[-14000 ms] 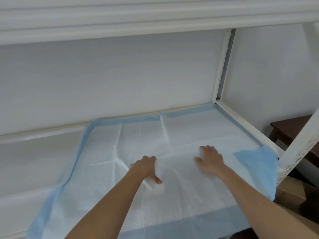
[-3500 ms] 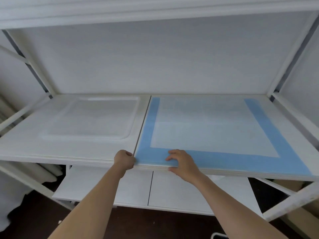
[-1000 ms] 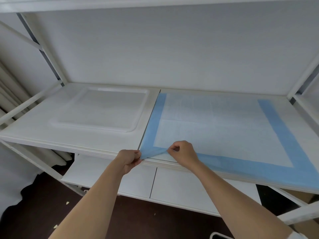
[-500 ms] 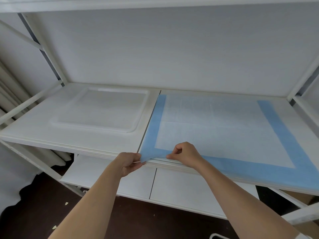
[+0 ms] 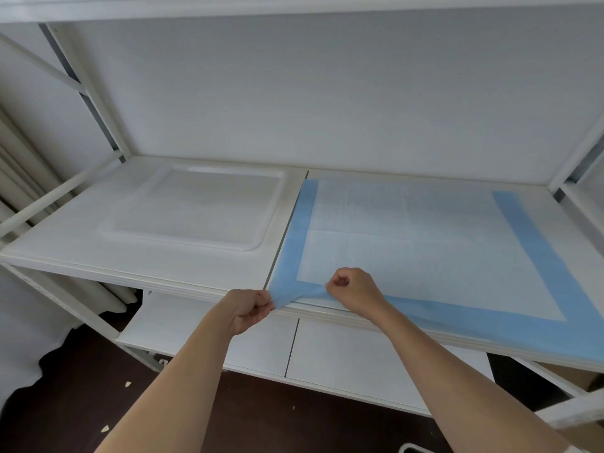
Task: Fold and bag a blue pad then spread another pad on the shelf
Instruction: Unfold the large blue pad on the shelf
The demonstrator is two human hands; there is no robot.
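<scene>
A blue-bordered pad [image 5: 408,243] lies spread flat on the right half of the white shelf [image 5: 78,246], its pale quilted middle framed by a blue band on the left, near and right sides. Its left edge runs just beside the seam between the two shelf boards, and its near edge follows the shelf's front lip.

The pad's near left corner is lifted off the shelf board. The left hand [image 5: 246,308] sits just in front of the shelf's front lip, its grip narrow, thumb and curled fingers pinching the very tip of that corner. The right hand [image 5: 354,292] rests on the pad's near blue band just to the right, knuckles up, its grip also narrow, fingers curled and pinching the blue band where the raised fold begins. Between the two hands the blue corner is drawn taut into a small raised fold.

On the left half of the shelf lies a clear plastic tray [image 5: 192,207], flat, well apart from the hands and just beside the pad's left edge. Below is a lower shelf [image 5: 359,354] of white boards, and beneath it a dark floor [image 5: 65,403] with a few pale scraps.
</scene>
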